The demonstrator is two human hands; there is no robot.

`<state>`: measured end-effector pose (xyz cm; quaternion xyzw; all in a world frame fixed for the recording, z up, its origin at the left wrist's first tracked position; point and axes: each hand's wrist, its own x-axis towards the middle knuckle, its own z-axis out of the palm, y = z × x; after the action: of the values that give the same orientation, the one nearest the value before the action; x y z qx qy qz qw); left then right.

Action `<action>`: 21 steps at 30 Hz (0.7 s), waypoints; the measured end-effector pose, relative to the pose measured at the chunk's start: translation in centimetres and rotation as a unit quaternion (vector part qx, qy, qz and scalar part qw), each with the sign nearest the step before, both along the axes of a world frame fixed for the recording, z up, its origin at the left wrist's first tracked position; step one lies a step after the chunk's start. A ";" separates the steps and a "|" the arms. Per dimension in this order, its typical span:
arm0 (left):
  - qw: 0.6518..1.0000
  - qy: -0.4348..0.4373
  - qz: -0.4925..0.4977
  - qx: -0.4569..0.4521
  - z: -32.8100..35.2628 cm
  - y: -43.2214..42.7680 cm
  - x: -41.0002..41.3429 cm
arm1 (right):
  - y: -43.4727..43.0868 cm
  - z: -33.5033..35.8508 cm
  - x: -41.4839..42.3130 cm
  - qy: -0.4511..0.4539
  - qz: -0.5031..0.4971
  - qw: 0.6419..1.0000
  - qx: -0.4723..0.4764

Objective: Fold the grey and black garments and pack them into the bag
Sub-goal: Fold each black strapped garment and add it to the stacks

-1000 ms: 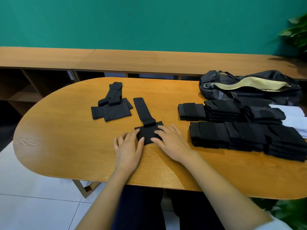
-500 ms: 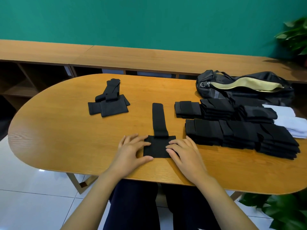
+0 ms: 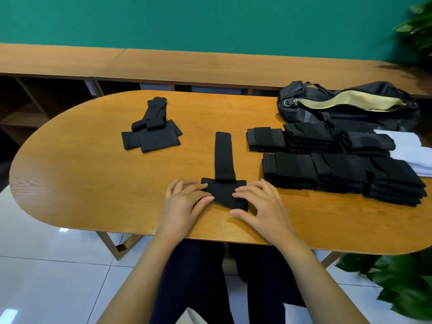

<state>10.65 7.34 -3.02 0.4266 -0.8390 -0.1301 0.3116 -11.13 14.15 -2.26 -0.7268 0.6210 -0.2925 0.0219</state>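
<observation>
A black garment [image 3: 223,157] lies in a T shape near the table's front edge, a long strip pointing away from me and a wider folded part closest to me. My left hand [image 3: 184,202] pinches the wide part's left side, fingers on top and thumb along its slanted near edge. My right hand [image 3: 259,204] pinches its right side, index finger on the cloth and thumb at the near corner. A black bag [image 3: 346,106] lies unzipped at the back right, its tan lining showing. Rows of folded black garments [image 3: 339,174] sit in front of the bag.
A small heap of unfolded black garments [image 3: 150,134] lies at the table's left middle. Folded white cloth [image 3: 406,148] sits at the far right. The oval wooden table [image 3: 81,178] has a long wooden shelf unit [image 3: 163,66] behind it. Plants [image 3: 402,286] stand at right.
The garment was turned straight and pulled nearer to me. My hands went from lying flat on and beside the wide part to pinching its sides, and its near left edge has lifted.
</observation>
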 end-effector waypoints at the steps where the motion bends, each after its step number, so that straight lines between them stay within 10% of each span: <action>1: 1.000 0.004 -0.002 0.001 0.0 0.0 0.0 | 0.0 0.0 0.0 0.013 0.002 1.000 0.005; 21: 0.999 0.035 -0.009 -0.004 0.3 0.1 0.1 | -0.6 0.4 1.8 -0.103 -0.049 0.993 0.022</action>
<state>10.75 7.41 -2.68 0.4135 -0.8319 -0.1444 0.3408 -9.31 13.50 -1.90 -0.6606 0.6567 -0.3532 0.0873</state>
